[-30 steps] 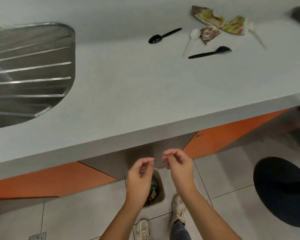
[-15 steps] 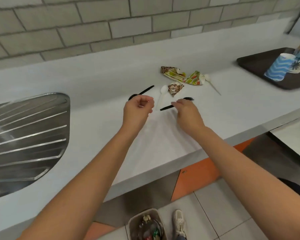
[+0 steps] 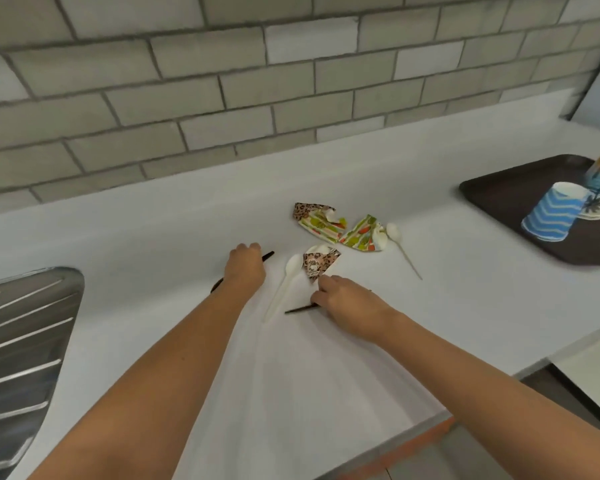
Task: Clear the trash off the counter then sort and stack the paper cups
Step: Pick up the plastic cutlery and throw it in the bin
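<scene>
Lying just left of the white spoon [image 3: 284, 285], the black spoon [image 3: 269, 255] is pointing its handle away and rightward (bowl end nearer the person), and the left hand [image 3: 245, 268] is curling its fingers over its middle. Right of the white spoon, the right hand [image 3: 347, 299] is pinching the black utensil [image 3: 300, 309], whose long axis is running nearly sideways, tip leftward.

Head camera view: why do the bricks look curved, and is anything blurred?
In the head view, the wide-angle lens bows the lines of the brick wall; the paper cups on the tray at the right edge look smeared; lighting is soft and even, without glare on the counter.
</scene>
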The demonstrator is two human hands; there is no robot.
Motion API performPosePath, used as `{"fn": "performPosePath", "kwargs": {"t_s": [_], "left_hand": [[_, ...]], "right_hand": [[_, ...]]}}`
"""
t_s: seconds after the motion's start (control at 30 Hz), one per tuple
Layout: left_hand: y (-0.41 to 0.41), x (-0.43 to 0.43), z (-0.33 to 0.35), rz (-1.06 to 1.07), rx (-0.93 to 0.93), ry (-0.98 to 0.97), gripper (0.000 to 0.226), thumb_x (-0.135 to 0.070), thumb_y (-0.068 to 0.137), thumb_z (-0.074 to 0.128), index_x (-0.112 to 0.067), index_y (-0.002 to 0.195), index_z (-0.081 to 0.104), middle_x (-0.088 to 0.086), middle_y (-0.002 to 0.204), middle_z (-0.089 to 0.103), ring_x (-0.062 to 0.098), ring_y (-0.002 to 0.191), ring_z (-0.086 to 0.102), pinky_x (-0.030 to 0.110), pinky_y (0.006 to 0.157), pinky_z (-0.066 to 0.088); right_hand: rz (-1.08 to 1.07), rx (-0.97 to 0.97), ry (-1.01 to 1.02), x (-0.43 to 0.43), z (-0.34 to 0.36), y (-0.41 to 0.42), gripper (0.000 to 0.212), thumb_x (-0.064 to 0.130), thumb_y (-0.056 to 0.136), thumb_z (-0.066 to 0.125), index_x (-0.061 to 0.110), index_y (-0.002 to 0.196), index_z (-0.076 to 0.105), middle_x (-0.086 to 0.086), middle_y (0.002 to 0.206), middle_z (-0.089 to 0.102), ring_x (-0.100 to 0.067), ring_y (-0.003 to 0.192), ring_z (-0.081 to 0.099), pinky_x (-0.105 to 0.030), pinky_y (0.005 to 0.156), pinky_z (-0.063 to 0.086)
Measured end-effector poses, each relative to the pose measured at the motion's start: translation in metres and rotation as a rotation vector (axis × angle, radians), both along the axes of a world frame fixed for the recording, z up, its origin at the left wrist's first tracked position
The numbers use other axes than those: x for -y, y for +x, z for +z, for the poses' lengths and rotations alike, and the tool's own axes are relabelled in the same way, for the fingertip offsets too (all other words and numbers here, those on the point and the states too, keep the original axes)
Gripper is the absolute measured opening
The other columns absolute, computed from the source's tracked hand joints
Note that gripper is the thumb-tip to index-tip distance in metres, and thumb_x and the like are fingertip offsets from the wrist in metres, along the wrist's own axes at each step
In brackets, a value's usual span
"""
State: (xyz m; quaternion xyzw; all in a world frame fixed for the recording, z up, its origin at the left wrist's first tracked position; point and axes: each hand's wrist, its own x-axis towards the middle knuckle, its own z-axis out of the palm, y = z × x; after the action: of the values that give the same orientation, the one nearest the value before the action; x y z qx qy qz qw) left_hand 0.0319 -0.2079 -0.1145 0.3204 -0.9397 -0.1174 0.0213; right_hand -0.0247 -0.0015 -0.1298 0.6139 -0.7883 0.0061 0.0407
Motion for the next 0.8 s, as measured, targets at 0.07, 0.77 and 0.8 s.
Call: {"fn": "performPosePath", "kwargs": {"t_s": [0.07,0.77,0.8], "left_hand": [[-0.002,0.002,-0.006,0.014,0.023,-0.059,0.038,0.003,0.093,0.040,-0.002,0.129,0.051,0.021,0.123,0.050,0.032,0.114,0.050,0.037,0.090,0.047],[0.014,-0.056,-0.007,0.150,0.093,0.197,0.044,-0.041,0.093,0.055,-0.004,0.115,0.051,0.014,0.118,0.047,0.029,0.102,0.056,0.032,0.078,0.043],[0.017,-0.056,-0.005,0.144,0.089,0.192,0.040,-0.038,0.094,0.054,-0.003,0.114,0.051,0.014,0.117,0.051,0.029,0.102,0.057,0.032,0.078,0.043]], "right_hand": [[-0.019,0.105,-0.050,-0.005,0.002,-0.008,0.028,0.000,0.088,0.047,0.007,0.112,0.059,-0.012,0.109,0.052,-0.028,0.095,0.051,-0.038,0.078,0.042],[-1.035,0.405,-0.042,-0.048,0.001,-0.129,0.036,0.035,0.096,0.047,0.001,0.110,0.050,-0.018,0.114,0.059,-0.034,0.103,0.057,-0.034,0.077,0.041],[-1.039,0.409,-0.048,-0.050,0.002,-0.127,0.032,0.030,0.097,0.045,0.001,0.109,0.051,-0.018,0.113,0.060,-0.034,0.103,0.057,-0.033,0.076,0.040]]}}
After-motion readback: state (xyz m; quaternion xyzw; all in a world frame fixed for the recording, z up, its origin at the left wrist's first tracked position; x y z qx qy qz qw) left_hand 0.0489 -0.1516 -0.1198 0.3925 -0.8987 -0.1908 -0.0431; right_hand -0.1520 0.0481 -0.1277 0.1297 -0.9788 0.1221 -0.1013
